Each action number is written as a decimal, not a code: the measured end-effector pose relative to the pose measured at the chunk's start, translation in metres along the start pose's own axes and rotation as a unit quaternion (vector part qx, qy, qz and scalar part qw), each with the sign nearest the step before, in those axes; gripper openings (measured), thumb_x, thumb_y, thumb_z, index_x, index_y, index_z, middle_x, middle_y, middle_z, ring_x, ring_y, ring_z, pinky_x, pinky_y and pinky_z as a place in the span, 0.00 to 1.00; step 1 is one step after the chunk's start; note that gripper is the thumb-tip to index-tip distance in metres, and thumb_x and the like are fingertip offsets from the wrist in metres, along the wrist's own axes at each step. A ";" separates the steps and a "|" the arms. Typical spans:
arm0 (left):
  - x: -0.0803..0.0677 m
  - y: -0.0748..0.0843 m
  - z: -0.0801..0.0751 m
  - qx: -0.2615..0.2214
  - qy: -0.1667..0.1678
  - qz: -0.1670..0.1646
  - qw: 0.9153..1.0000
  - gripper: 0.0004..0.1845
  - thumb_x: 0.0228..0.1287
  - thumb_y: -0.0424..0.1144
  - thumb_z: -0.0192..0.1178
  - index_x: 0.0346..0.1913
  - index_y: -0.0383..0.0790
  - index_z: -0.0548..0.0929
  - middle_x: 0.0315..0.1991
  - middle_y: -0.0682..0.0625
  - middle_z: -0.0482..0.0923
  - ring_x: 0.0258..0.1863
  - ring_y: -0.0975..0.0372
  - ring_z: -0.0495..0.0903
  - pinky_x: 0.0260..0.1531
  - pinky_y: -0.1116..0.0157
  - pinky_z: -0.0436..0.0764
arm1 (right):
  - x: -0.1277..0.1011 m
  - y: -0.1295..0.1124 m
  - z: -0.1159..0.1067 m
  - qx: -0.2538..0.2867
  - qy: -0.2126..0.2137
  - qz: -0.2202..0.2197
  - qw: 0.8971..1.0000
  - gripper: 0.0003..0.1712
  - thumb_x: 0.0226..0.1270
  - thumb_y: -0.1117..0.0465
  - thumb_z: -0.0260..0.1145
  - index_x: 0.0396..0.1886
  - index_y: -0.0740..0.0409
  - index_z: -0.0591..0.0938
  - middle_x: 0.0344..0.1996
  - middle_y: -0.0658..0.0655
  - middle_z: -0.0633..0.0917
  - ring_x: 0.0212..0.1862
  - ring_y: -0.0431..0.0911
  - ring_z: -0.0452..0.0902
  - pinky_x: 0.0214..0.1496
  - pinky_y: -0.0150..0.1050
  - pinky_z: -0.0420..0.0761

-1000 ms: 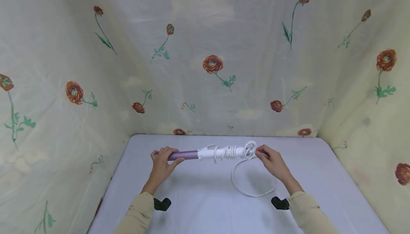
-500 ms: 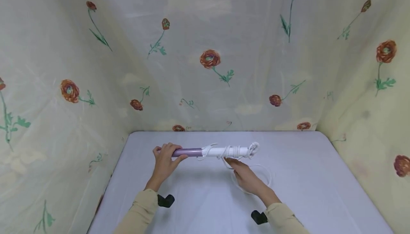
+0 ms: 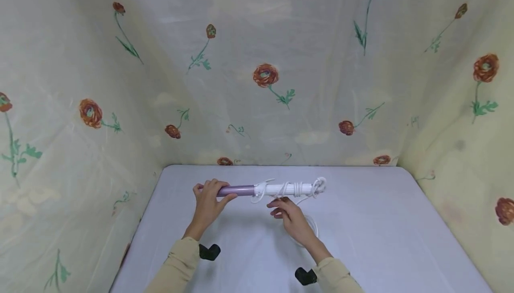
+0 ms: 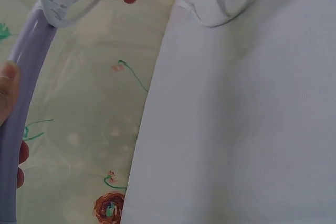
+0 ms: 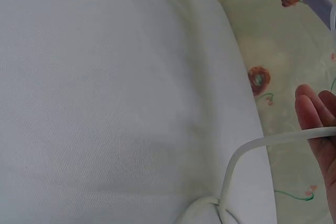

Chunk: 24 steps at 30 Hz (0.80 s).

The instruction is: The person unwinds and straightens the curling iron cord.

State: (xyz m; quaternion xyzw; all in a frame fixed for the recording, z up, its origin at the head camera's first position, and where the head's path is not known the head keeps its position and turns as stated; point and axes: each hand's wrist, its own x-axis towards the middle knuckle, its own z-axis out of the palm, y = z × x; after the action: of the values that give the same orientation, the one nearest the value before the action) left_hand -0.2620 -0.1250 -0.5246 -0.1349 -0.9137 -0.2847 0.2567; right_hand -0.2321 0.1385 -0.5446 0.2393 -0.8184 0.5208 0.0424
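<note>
Your left grip (image 3: pixel 207 204) is clamped on the purple end of the purple-and-white rod (image 3: pixel 246 190), held over the worktop (image 3: pixel 373 226), white end to your right with white cord (image 5: pixel 283 136) wound round it. Your right grip (image 3: pixel 296 221), fingers loose and apart, sits just below; cord crosses its fingers.
</note>
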 end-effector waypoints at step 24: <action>0.008 -0.002 -0.005 0.004 0.005 -0.010 1.000 0.21 0.51 0.54 0.69 0.44 0.44 0.82 0.37 0.47 0.82 0.38 0.55 0.72 0.52 0.45 0.52 | -0.050 -0.004 -0.034 -0.181 0.099 -0.083 0.975 0.06 0.65 0.64 0.61 0.31 0.47 0.78 0.28 0.37 0.75 0.35 0.33 0.68 0.41 0.35 0.68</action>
State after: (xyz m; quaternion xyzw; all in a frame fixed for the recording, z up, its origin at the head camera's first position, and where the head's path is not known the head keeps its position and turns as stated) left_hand -0.2674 -0.1289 -0.5179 -0.1236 -0.9146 -0.2846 0.2593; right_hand -0.1923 0.1844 -0.5413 0.2417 -0.8683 0.3796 0.2088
